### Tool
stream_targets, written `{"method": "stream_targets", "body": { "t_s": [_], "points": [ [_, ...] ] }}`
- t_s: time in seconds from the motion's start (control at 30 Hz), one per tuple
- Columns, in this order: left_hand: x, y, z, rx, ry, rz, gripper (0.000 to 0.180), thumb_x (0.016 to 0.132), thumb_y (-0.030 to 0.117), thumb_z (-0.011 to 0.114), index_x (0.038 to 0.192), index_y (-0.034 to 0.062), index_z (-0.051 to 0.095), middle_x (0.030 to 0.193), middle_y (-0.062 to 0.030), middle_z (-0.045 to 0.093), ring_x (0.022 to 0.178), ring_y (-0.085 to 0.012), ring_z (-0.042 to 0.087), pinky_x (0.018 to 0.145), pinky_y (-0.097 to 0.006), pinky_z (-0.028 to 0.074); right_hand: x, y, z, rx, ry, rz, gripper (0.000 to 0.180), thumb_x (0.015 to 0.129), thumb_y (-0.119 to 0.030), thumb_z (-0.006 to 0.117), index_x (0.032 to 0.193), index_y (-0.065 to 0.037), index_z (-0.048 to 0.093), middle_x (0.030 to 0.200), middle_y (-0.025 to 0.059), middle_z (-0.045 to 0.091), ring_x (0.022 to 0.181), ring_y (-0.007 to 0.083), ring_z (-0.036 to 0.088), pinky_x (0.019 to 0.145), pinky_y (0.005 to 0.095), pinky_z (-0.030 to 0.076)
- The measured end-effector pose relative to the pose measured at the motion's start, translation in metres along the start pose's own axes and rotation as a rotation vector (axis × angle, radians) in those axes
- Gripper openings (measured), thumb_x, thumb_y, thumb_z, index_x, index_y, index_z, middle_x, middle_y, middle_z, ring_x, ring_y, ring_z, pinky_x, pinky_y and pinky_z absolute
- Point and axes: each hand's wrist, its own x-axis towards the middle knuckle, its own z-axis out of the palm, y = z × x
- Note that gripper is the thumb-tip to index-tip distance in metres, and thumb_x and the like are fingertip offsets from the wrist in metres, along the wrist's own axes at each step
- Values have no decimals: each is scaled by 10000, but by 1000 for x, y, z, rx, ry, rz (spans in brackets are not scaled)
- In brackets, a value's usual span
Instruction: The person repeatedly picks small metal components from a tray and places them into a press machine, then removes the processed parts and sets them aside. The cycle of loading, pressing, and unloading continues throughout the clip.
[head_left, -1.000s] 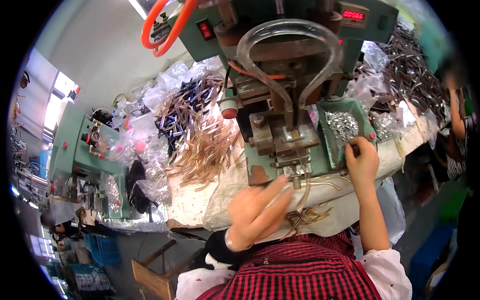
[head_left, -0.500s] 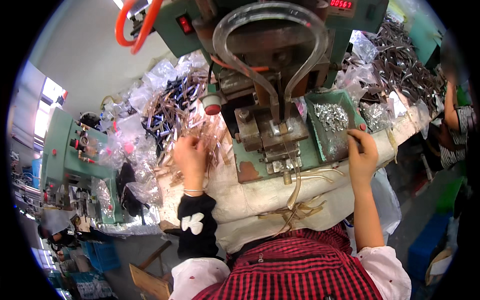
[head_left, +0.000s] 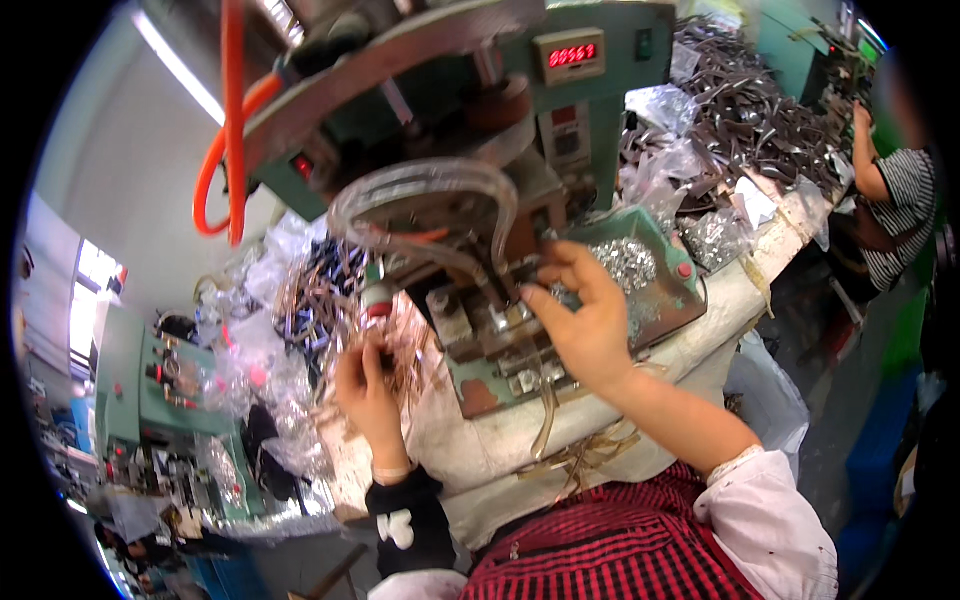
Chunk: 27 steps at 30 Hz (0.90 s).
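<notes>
My right hand [head_left: 590, 325] reaches over the die of a green bench press [head_left: 482, 398], its thumb and fingers pinched beside the clear bent tubes [head_left: 505, 200]. Whatever the fingertips hold is too small to make out. In the die sits a translucent brown strip, apparently an eyeglass temple [head_left: 547, 425], its curved end hanging toward me. My left hand [head_left: 368, 400] is at the near edge of a heap of similar brown temples [head_left: 410, 355], fingers curled in; any piece in them is hidden. To the right, a green tray [head_left: 665, 322] holds small shiny metal parts [head_left: 625, 262].
A press head with a red-lit counter [head_left: 572, 55] and an orange hose [head_left: 232, 120] hangs above. Plastic bags [head_left: 270, 350] and another green machine [head_left: 150, 390] are at left. Dark curved pieces [head_left: 740, 110] are heaped far right, near another person's arm [head_left: 868, 165]. More temples [head_left: 580, 462] lie near my lap.
My right hand has moved left from the tray to the die. My left hand has shifted slightly down beside the heap. The view has turned, and the press now appears further left.
</notes>
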Motion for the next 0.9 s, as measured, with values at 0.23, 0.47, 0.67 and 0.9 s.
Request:
{"method": "stream_targets", "body": {
  "t_s": [0.23, 0.47, 0.67, 0.9],
  "points": [
    [18, 152, 31, -102, -84, 578, 105, 1027, 45, 563, 984, -20, 632, 936, -114, 703, 765, -140, 621, 710, -271, 520, 0, -25, 6, 358, -49, 354, 392, 893, 13, 686, 1264, 34, 560, 966, 60, 695, 907, 111, 643, 827, 274, 521],
    [-12, 124, 55, 32, -157, 715, 206, 1019, 125, 621, 950, -68, 637, 944, -210, 696, 783, -362, 654, 738, -462, 517, -20, -27, -2, 156, -287, 204, 659, 928, -28, 649, 1524, -40, 369, 1345, 125, 603, 1305, 221, 574, 1055, 359, 458],
    [-31, 142, 80, -240, 31, 710, 203, 1020, 121, 643, 985, -79, 647, 894, -195, 704, 750, -261, 651, 648, -351, 543, -10, 1, 20, 99, -65, 109, 465, 918, -85, 720, 1348, -32, 551, 1125, 78, 654, 1030, 157, 623, 891, 293, 503],
    [-19, 114, 43, -228, 203, 230, 263, 1036, 205, 611, 1049, -54, 658, 935, -165, 699, 806, -232, 639, 731, -334, 545, -11, -1, 8, -32, -42, 13, 192, 835, -89, 768, 1005, -23, 710, 952, 109, 682, 892, 250, 652, 806, 342, 516]
  ]
}}
